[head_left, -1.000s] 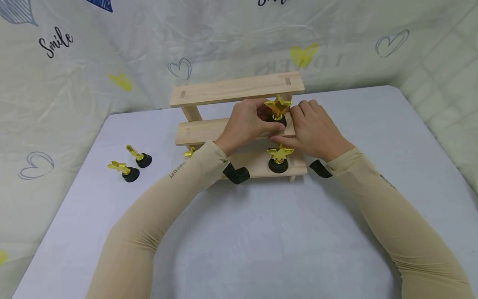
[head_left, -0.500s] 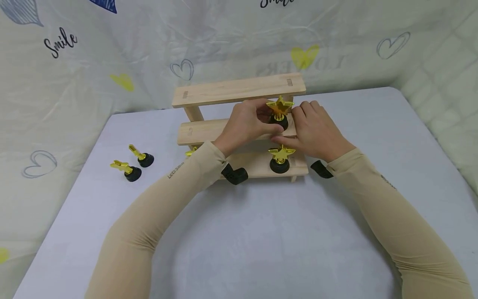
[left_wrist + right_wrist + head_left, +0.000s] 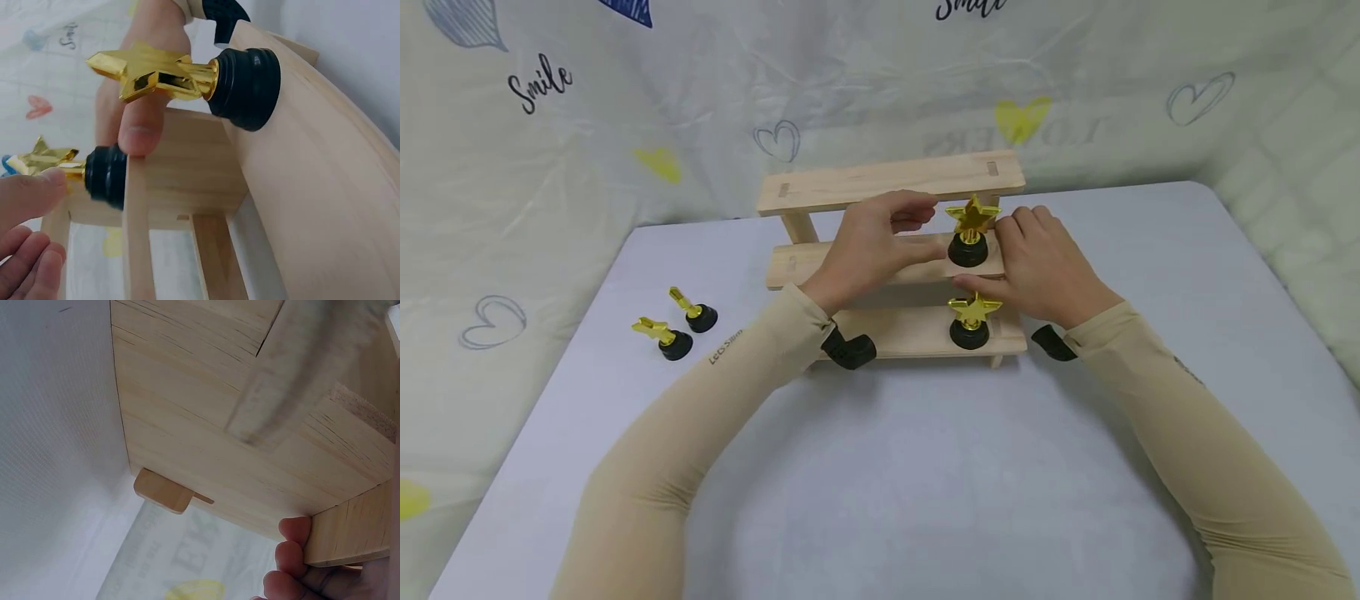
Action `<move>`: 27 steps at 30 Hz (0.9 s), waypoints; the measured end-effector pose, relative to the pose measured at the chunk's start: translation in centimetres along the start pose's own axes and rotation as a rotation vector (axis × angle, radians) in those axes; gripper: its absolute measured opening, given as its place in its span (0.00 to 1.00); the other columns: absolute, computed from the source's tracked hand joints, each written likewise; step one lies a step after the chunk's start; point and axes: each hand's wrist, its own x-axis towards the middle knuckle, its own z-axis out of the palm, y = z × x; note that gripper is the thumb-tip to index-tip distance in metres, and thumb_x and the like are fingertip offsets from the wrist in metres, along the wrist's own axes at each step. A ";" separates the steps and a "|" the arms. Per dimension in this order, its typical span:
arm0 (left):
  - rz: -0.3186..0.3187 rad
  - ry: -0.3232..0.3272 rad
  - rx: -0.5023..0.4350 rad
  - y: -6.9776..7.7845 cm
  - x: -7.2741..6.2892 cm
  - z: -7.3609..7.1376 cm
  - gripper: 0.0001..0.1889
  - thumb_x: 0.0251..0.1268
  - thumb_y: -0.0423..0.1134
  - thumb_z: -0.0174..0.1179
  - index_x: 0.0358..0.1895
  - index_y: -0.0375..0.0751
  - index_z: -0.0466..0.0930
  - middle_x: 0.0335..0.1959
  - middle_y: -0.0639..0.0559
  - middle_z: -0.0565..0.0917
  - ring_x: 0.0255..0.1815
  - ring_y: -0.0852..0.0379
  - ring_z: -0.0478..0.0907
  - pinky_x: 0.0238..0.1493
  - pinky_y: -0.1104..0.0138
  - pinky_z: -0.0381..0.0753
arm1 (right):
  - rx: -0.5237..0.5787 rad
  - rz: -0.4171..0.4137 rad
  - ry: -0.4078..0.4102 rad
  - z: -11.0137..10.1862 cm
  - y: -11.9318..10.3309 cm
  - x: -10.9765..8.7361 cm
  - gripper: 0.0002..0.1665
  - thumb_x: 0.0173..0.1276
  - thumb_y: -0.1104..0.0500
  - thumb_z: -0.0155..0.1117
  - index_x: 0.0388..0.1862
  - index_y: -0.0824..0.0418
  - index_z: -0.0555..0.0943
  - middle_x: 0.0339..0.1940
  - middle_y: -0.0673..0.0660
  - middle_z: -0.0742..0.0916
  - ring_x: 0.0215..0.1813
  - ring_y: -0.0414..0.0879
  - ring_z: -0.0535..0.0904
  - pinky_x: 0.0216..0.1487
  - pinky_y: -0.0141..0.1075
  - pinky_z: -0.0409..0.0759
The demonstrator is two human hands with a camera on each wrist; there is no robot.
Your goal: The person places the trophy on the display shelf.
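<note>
A gold star trophy with a round black base (image 3: 967, 250) stands upright on the middle board of a three-tier wooden shelf (image 3: 891, 180), near its right end. Just left of it is my left hand (image 3: 876, 246), its thumb and fingers spread apart and holding nothing. My right hand (image 3: 1037, 262) grips the right end of the middle board. Its thumb lies along the front edge, and curled fingers (image 3: 290, 556) show around the wood in the right wrist view. Directly below, a second star trophy (image 3: 970, 333) stands on the bottom board.
Two more gold star trophies, one nearer (image 3: 675, 344) and one farther (image 3: 702, 317), are on the white table (image 3: 910, 475) left of the shelf. A printed cloth backdrop (image 3: 880, 75) rises behind the table.
My left hand has let go of the trophy on the middle board and drawn back to the left. My right hand keeps its grip on the shelf. The head view has shifted slightly.
</note>
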 end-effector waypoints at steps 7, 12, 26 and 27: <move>0.024 0.041 -0.039 -0.8 -1.7 -2.4 0.31 0.58 0.37 0.77 0.66 0.40 0.80 0.60 0.46 0.86 0.60 0.56 0.86 0.63 0.76 0.82 | 0.004 -0.003 0.016 0.2 0.0 -0.1 0.67 0.64 0.11 0.32 0.43 0.76 0.77 0.32 0.67 0.79 0.37 0.62 0.72 0.45 0.52 0.71; 0.035 0.119 -0.119 -1.7 -3.2 -4.5 0.30 0.57 0.34 0.77 0.65 0.38 0.80 0.61 0.45 0.85 0.60 0.55 0.86 0.64 0.73 0.83 | -0.010 -0.018 0.038 0.2 -0.2 0.1 0.69 0.63 0.10 0.26 0.41 0.77 0.76 0.30 0.67 0.77 0.35 0.62 0.70 0.43 0.51 0.70; 0.098 0.312 -0.168 -2.6 -7.0 -8.5 0.26 0.56 0.26 0.75 0.61 0.30 0.82 0.60 0.35 0.84 0.54 0.60 0.86 0.64 0.69 0.84 | -0.028 -0.047 0.093 -0.6 0.5 -0.9 0.68 0.66 0.12 0.27 0.37 0.78 0.75 0.26 0.67 0.74 0.31 0.62 0.68 0.40 0.52 0.69; 0.100 0.324 -0.176 -2.7 -7.3 -8.7 0.26 0.55 0.25 0.75 0.60 0.29 0.82 0.60 0.35 0.85 0.54 0.58 0.86 0.64 0.69 0.84 | -0.027 -0.049 0.097 -0.7 0.5 -1.0 0.67 0.66 0.12 0.27 0.37 0.78 0.74 0.26 0.67 0.74 0.31 0.62 0.67 0.40 0.52 0.68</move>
